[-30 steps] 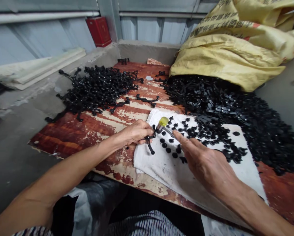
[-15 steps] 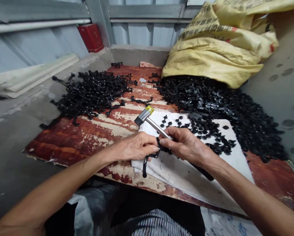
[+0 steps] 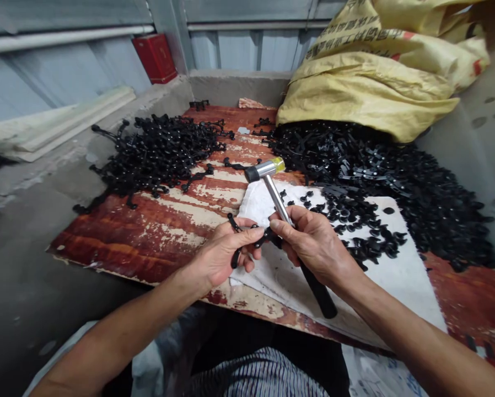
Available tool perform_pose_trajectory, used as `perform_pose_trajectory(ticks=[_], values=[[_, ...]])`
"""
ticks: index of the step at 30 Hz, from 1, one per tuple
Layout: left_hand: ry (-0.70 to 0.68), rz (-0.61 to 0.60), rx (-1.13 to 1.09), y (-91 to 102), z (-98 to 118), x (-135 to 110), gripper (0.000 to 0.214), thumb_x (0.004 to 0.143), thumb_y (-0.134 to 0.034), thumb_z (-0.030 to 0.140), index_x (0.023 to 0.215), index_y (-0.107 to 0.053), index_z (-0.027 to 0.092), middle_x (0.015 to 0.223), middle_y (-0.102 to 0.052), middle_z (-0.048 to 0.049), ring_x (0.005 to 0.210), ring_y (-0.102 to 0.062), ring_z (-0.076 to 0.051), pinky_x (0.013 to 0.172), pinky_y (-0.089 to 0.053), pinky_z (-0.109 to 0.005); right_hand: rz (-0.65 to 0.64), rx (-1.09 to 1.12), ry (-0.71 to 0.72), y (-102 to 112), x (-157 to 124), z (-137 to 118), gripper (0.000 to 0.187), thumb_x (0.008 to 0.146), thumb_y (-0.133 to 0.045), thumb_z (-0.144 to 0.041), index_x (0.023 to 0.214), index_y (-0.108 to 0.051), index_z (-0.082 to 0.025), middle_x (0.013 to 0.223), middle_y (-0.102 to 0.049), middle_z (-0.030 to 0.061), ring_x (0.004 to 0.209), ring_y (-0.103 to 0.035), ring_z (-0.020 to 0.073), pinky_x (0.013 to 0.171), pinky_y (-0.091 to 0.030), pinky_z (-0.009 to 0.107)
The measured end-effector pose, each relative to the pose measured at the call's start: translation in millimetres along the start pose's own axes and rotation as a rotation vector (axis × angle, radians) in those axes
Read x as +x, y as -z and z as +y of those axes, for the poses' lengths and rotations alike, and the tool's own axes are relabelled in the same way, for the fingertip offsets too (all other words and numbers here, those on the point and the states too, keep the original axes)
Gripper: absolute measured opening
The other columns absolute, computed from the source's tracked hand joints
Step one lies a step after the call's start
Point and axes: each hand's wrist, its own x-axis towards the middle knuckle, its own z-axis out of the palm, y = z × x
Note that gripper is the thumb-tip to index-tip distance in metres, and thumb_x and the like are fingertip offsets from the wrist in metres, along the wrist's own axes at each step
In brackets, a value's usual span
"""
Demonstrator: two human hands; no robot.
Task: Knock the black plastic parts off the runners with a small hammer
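My left hand (image 3: 231,248) is closed on a black jointed strip (image 3: 235,258) with small round knobs, thumb pressed along it. My right hand (image 3: 313,242) grips a mallet (image 3: 277,199) by its metal shaft; the head has one black face and one yellow face and points up and away. The mallet's black handle hangs below the palm. Between the two hands, the strip's right end meets my right fingertips, which partly hide it. Under the hands lies a white cloth (image 3: 380,298), with several small black round caps (image 3: 371,242) scattered on its far part.
A pile of black knobbed strips (image 3: 160,149) lies at the left on the worn red board (image 3: 119,231). More black parts (image 3: 433,204) spill from a yellow woven sack (image 3: 367,82) at the right. A red box (image 3: 154,58) stands on the ledge at the back left.
My left hand has rolled over, turning the strip so both ends now show around its fingers. The mallet has swung more upright and its head has moved right.
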Motion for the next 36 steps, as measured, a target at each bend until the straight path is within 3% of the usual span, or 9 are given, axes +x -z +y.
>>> perform_pose_trajectory(ticks=[4,8,15,21,36], values=[[0.029,0.072,0.044,-1.6,6,6,0.027,0.075,-0.075,0.014,0.081,-0.049,0.019,0.052,-0.052,0.0099,0.031,-0.036,-0.001,0.03,-0.022,-0.012,0.029,0.001,-0.022,7,-6,0,0.022,0.079,-0.065,-0.04,0.076,-0.058,-0.019,0.055,-0.052,-0.0058,0.033,-0.034,0.0052,0.031,-0.027,0.02],[0.076,0.124,0.165,4.5,15,18,0.022,0.082,-0.066,0.004,0.08,-0.049,0.019,0.047,-0.049,0.0102,0.028,-0.028,0.001,0.03,-0.015,-0.012,0.08,0.005,-0.049,22,-18,2,0.022,0.081,-0.066,-0.04,0.08,-0.058,-0.02,0.045,-0.042,-0.0092,0.033,-0.034,0.0068,0.031,-0.025,0.018],[0.161,0.108,0.302,4.9,26,33,0.024,0.082,-0.066,0.001,0.074,-0.05,0.016,0.052,-0.059,0.0041,0.027,-0.026,0.002,0.03,-0.013,-0.012,0.197,0.071,-0.085,41,-46,11,0.032,0.076,-0.072,-0.048,0.085,-0.064,-0.019,0.067,-0.061,-0.0001,0.037,-0.038,0.0061,0.03,-0.03,0.019],[0.174,0.12,0.342,2.7,26,37,0.025,0.082,-0.066,0.002,0.074,-0.049,0.017,0.053,-0.061,0.0027,0.027,-0.025,0.002,0.03,-0.012,-0.013,0.222,0.11,-0.166,49,-61,21,0.037,0.074,-0.076,-0.051,0.087,-0.066,-0.018,0.066,-0.062,0.0005,0.039,-0.038,0.0064,0.03,-0.03,0.018],[0.155,0.09,0.388,4.0,24,38,0.025,0.083,-0.065,0.002,0.069,-0.05,0.015,0.055,-0.062,-0.0001,0.028,-0.025,0.002,0.029,-0.012,-0.012,0.246,0.168,-0.155,49,-65,25,0.035,0.072,-0.078,-0.048,0.088,-0.066,-0.02,0.061,-0.058,-0.0026,0.038,-0.038,0.0066,0.029,-0.027,0.017]])
